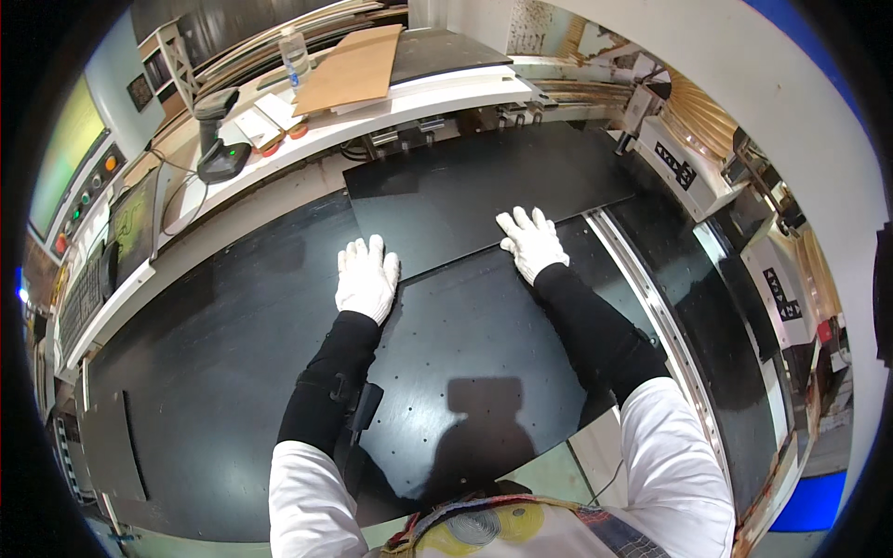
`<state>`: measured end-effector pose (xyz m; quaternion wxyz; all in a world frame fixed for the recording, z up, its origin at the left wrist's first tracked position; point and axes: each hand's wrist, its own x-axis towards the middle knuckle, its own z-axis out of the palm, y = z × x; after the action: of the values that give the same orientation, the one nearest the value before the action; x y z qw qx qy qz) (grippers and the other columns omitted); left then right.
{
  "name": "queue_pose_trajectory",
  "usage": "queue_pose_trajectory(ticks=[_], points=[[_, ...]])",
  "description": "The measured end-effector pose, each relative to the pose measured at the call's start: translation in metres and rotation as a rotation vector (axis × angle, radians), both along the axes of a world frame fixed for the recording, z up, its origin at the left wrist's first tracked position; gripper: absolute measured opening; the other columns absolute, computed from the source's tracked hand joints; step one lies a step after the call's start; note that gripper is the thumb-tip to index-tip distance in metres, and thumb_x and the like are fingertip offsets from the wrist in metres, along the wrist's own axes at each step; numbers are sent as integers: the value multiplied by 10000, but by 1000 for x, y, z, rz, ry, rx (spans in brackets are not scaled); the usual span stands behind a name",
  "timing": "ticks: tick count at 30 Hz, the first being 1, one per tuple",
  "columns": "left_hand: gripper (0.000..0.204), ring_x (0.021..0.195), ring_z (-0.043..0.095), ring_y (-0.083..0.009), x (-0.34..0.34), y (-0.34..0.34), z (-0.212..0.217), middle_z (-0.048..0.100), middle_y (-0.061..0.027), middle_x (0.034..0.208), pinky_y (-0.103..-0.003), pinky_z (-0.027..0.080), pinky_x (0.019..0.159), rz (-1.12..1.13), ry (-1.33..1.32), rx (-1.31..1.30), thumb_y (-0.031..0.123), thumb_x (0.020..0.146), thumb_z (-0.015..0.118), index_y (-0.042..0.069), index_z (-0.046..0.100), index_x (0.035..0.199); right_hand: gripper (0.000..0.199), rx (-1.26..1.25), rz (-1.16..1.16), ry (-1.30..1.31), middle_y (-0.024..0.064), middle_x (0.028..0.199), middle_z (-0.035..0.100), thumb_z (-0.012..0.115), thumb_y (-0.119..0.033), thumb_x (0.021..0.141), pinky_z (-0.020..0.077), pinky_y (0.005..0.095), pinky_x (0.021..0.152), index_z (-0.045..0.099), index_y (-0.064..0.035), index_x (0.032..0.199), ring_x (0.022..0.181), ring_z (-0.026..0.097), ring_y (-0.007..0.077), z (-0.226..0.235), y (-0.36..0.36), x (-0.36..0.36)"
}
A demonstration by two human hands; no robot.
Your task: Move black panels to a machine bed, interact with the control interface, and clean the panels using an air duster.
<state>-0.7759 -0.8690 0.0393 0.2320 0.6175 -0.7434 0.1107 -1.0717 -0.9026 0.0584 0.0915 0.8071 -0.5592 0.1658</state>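
Observation:
A flat black panel (456,200) lies on the dark machine table (233,344), its near edge running slantwise between my hands. My left hand (367,277), in a white glove, rests at the panel's near left corner with the fingers stretched out. Further right, my right hand (533,244), also gloved in white, lies with spread fingers over the near edge of the panel. Neither hand grips anything. Whether the left palm presses on the panel or on the table beside it, I cannot tell.
A metal rail (642,298) runs along the right, beside white machine units (688,172). Across the far side stretches a white shelf (409,112) with a barcode scanner (216,139), a bottle (294,56) and a brown board (358,67). At far left are a keyboard (82,302) and control buttons (88,197).

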Motion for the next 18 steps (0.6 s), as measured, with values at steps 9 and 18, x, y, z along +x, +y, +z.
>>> queue_pose_trajectory(ticks=[9,18], points=[[490,1202,459,-482,-36,-17,-1,520,-344,1231,-527,291,1077,-38,30,65,320,952,434,-36,435,1289,432,93,-85,24,112,1398,451,552,-287,915,373,513,1044,476,-220,1335,1276,395,423,-11,-19,-42],[532,1306,365,-482,-65,-31,12,437,-343,1346,-540,204,1127,-29,53,249,340,974,365,-21,404,1363,456,137,-71,30,169,1445,425,547,-277,938,327,502,1085,467,-186,1377,1325,354,457,-10,-37,-77]])
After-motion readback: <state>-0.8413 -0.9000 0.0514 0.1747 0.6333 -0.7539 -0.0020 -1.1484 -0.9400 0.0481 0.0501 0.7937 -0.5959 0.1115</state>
